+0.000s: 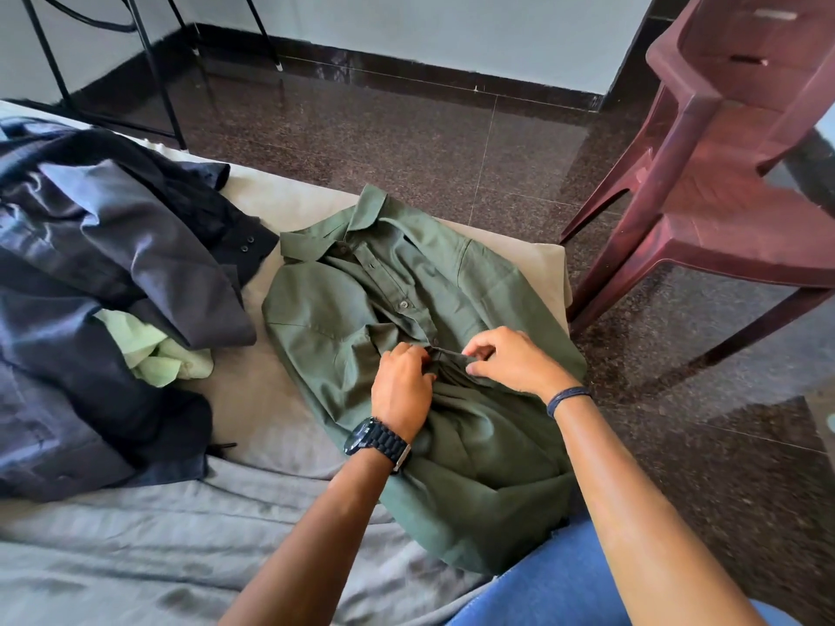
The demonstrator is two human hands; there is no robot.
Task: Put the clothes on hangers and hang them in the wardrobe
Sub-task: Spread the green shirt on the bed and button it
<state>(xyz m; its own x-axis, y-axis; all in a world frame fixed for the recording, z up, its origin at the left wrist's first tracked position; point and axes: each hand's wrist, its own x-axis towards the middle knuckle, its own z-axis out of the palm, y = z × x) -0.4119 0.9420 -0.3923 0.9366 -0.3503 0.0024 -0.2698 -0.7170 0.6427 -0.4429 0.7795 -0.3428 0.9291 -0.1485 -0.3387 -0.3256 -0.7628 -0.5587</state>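
Observation:
An olive green shirt [343, 318] lies front up on the bed corner, collar pointing away from me, its upper buttons closed. My left hand [402, 390], with a black watch on the wrist, pinches the shirt's front placket at mid-chest. My right hand [510, 361], with a dark band on the wrist, pinches the opposite edge of the same placket; the fingertips of both hands nearly meet. No hanger is in view.
A heap of dark navy and black clothes [104, 282] with a pale green garment [153, 350] tucked in it covers the bed's left side. A maroon plastic chair [718, 173] stands on the dark floor at right. Black metal legs [153, 70] stand at the far left. The bed has a grey sheet [135, 544].

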